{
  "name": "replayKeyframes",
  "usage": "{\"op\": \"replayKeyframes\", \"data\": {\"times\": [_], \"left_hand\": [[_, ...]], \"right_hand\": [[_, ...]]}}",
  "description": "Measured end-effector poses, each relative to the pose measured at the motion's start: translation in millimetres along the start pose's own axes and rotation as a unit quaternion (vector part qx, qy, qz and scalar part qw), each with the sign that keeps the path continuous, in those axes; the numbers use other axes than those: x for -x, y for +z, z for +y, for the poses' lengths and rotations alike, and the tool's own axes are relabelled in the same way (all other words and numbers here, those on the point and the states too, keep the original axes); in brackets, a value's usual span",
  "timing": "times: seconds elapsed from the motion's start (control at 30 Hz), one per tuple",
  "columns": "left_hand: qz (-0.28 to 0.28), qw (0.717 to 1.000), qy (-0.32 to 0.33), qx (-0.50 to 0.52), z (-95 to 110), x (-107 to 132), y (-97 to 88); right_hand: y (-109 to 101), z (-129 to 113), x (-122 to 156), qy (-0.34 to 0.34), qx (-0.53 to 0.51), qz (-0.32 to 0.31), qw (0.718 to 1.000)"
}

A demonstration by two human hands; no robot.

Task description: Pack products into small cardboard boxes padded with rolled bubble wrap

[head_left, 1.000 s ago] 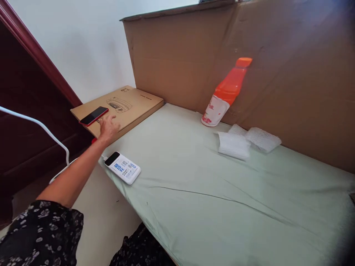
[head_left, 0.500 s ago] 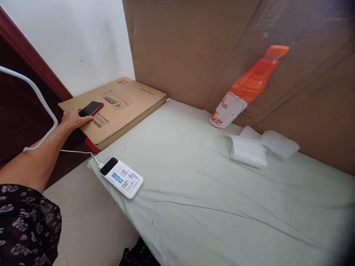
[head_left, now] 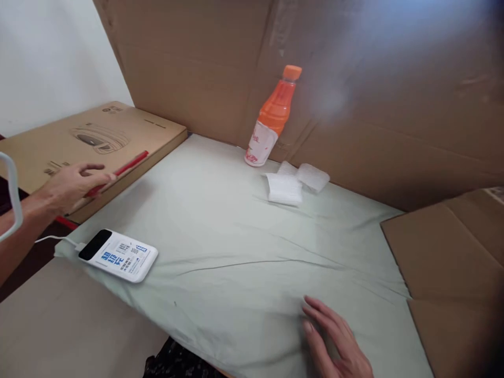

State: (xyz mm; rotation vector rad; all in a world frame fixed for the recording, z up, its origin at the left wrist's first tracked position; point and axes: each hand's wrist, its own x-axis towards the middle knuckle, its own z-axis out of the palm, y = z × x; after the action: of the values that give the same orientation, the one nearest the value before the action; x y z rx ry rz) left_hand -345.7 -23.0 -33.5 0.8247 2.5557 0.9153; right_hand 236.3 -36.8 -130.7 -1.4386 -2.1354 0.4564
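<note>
My left hand (head_left: 74, 184) grips a red-edged smartphone (head_left: 132, 164) between thumb and fingers. The phone is tilted almost edge-on, over the near edge of a flat cardboard box (head_left: 35, 136) with a printed appliance drawing. Low in the view my right hand (head_left: 338, 341) hovers over or rests on the pale green cloth, its fingers apart and holding nothing. A white power bank (head_left: 122, 256) with a black end and blue lettering lies near the left corner of the cloth, a white cable plugged into it.
An orange drink bottle (head_left: 271, 121) stands at the back against a cardboard wall (head_left: 197, 63). Pieces of white bubble wrap (head_left: 284, 189) lie before it. Cardboard flaps (head_left: 452, 252) border the cloth-covered table (head_left: 220, 220) on the right. A white cable (head_left: 13, 194) hangs at far left.
The view has swung right. My left hand has picked the phone up off the flat box, turned it on edge and brought it rightward. My right hand has come into view.
</note>
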Motion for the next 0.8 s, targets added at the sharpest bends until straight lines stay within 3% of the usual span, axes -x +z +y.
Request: {"op": "replayKeyframes", "data": {"times": [0.07, 0.1, 0.2, 0.3, 0.4, 0.57, 0.7, 0.8], "left_hand": [[-0.112, 0.991, 0.033, 0.063, 27, 37, 27.5], [-0.134, 0.987, 0.040, 0.083, 41, 55, 43.1], [-0.193, 0.973, 0.080, 0.093, 76, 104, 95.4], [-0.194, 0.968, 0.135, 0.081, 97, 137, 148.0], [-0.165, 0.970, 0.173, 0.047, 105, 156, 185.8], [-0.190, 0.964, 0.155, 0.106, 106, 168, 203.8], [-0.228, 0.932, 0.076, 0.272, 102, 165, 208.8], [-0.252, 0.912, 0.041, 0.320, 100, 161, 214.9]], "right_hand": [[3, -28, -33, 0.029, -0.114, -0.026, 0.993], [7, -41, -50, 0.050, -0.176, -0.053, 0.982], [27, -78, -96, 0.115, -0.365, -0.149, 0.912], [53, -97, -125, 0.164, -0.500, -0.159, 0.835], [72, -98, -139, 0.180, -0.567, -0.129, 0.793], [89, -79, -141, 0.173, -0.584, -0.090, 0.788], [97, -71, -142, 0.188, -0.583, -0.063, 0.788], [100, -72, -143, 0.185, -0.580, -0.034, 0.793]]}}
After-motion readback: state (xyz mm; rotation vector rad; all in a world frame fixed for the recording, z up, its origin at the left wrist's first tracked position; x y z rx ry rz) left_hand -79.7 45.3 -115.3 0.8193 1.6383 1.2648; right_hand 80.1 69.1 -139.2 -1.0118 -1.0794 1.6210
